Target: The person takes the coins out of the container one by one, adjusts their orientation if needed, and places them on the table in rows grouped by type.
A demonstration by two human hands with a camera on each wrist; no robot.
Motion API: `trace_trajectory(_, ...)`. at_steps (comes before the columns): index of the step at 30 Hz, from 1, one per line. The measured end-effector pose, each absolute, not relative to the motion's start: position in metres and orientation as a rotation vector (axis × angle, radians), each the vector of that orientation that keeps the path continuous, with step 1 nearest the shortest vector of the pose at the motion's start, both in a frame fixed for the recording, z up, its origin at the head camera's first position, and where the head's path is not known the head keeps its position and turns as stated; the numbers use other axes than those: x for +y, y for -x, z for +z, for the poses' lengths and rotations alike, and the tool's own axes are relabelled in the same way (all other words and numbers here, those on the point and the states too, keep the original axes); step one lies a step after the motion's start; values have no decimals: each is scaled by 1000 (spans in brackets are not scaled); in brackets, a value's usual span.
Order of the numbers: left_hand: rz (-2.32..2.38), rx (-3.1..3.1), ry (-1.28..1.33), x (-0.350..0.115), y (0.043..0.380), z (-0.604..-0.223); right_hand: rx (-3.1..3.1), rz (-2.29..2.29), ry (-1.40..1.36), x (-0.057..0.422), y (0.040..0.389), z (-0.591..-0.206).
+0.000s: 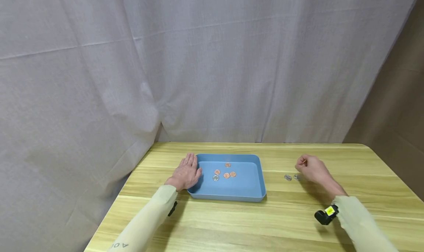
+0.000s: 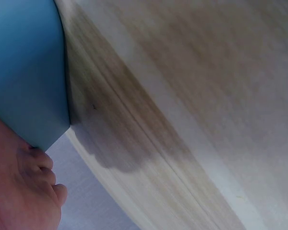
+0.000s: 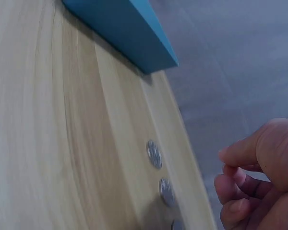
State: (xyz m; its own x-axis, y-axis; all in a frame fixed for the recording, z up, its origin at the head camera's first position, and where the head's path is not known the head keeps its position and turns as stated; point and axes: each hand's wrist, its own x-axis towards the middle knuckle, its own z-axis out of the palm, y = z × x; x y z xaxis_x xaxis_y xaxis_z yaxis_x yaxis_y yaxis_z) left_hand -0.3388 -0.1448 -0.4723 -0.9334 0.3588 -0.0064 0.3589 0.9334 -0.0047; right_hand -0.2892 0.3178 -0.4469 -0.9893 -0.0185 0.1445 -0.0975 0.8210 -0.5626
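Note:
A blue rectangular tray holds several copper coins and one silver coin. My left hand lies with fingers extended along the tray's left side, thumb over the rim. To the tray's right, my right hand is raised over the table, its thumb and index finger brought together and the other fingers curled; I cannot tell whether a coin is between them. Just left of it lie two silver coins. In the right wrist view, a third coin shows partly at the bottom edge.
The wooden table has its far edge against a grey curtain. A brown panel stands at the right. Black wrist cameras are strapped under both light sleeves.

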Motion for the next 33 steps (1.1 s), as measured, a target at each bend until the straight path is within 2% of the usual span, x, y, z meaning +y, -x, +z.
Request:
trace_trajectory(18,3,3081,-574,-145,337,-469,-2853,1028,-213,256,297,-423)
trace_trajectory(33,-19,3093,-578,-143,335,-468,-2857,1070,-376,203,304,-426)
